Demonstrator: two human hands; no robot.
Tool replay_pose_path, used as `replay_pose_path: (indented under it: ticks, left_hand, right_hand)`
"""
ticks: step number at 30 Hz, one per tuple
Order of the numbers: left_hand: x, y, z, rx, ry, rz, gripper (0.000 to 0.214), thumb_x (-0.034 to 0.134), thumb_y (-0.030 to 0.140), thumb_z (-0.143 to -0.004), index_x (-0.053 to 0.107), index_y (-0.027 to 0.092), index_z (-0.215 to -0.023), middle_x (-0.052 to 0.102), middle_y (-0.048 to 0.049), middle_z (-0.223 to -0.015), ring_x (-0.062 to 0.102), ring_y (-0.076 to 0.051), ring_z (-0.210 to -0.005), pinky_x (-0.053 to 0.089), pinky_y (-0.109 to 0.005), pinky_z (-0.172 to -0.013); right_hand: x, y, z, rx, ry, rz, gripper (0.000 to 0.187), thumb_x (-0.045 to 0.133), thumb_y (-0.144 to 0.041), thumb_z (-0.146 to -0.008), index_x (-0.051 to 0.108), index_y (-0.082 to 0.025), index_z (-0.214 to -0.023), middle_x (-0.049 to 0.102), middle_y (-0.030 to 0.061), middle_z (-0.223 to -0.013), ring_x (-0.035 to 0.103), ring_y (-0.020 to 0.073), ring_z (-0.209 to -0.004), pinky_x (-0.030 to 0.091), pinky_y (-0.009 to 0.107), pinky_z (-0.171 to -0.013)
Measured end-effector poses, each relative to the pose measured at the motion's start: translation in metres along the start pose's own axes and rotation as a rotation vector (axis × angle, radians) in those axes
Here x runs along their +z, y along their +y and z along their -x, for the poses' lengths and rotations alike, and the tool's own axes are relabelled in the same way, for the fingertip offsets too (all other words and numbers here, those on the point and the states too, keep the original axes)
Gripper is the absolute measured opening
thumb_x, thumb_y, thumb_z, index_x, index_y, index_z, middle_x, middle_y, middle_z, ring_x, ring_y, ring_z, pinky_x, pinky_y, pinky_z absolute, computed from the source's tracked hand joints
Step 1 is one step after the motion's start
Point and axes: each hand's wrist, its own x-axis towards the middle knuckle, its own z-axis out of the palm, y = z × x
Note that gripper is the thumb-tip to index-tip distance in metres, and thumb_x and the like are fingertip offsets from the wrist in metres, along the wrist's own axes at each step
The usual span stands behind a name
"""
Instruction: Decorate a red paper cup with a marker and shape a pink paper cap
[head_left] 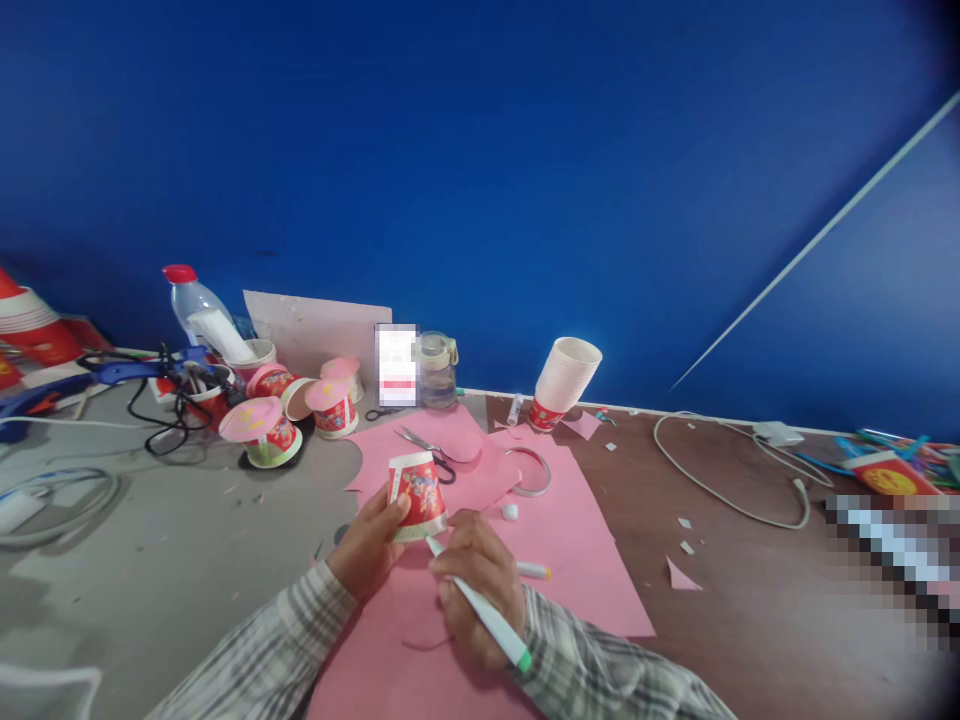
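Note:
A red and white paper cup [420,492], upside down and slightly tilted, is held by its side in my left hand [375,535]. My right hand [480,590] grips a white marker [491,625] with a green end; its tip meets or nearly meets the cup's lower rim. Both hands are above a large sheet of pink paper [577,560]. A second marker [532,571] with a yellow end lies just right of my right hand, near a small white cap [510,512]. Behind the cup lie scissors [427,445] and a roll of tape [546,472].
Several cups topped with pink paper [259,425] stand at the left, near a tilted bottle [196,305] and tangled cables. A leaning stack of paper cups [568,375] and a lidded clear bottle [438,372] stand at the back. A white cable [720,512] and paper scraps lie right.

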Motion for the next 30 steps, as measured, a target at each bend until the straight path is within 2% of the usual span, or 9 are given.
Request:
replay_pose_path:
  ticks: [6,11,22,30]
  left_hand:
    - [0.003,0.001,0.002,0.001,-0.017,-0.007,0.032,0.069,0.029,-0.056,0.068,0.016,-0.086,0.072,-0.0125,-0.073,0.061,-0.035,-0.072,0.047,-0.047,-0.063]
    - [0.002,0.0,0.001,0.005,-0.033,-0.011,0.034,0.069,0.03,-0.057,0.067,0.015,-0.087,0.071,-0.0126,-0.071,0.061,-0.034,-0.069,0.047,-0.044,-0.057]
    - [-0.001,-0.001,0.0,0.016,-0.057,0.008,0.031,0.067,0.027,-0.06,0.066,0.015,-0.089,0.071,-0.0123,-0.073,0.06,-0.034,-0.071,0.047,-0.044,-0.059]
    - [0.003,0.001,0.002,0.02,-0.02,0.012,0.032,0.069,0.026,-0.057,0.067,0.015,-0.087,0.071,-0.0125,-0.074,0.06,-0.035,-0.075,0.046,-0.047,-0.064]
  right_hand:
    - [0.001,0.0,0.003,0.003,-0.067,-0.016,0.026,0.055,-0.023,-0.075,0.06,-0.023,-0.101,0.058,0.0066,-0.082,0.057,0.0282,-0.072,0.05,0.045,-0.066]
    - [-0.001,-0.002,-0.001,-0.028,-0.095,0.037,0.027,0.051,-0.025,-0.079,0.059,-0.021,-0.105,0.058,0.008,-0.084,0.057,0.0277,-0.073,0.05,0.044,-0.065]
    - [0.003,0.001,-0.001,-0.033,-0.051,0.064,0.021,0.051,-0.014,-0.076,0.063,-0.019,-0.093,0.06,0.0077,-0.078,0.057,0.026,-0.071,0.05,0.042,-0.063]
    - [0.001,-0.004,-0.01,-0.072,0.005,0.059,0.022,0.048,-0.009,-0.073,0.062,-0.02,-0.086,0.061,0.005,-0.069,0.058,0.0245,-0.064,0.051,0.042,-0.063]
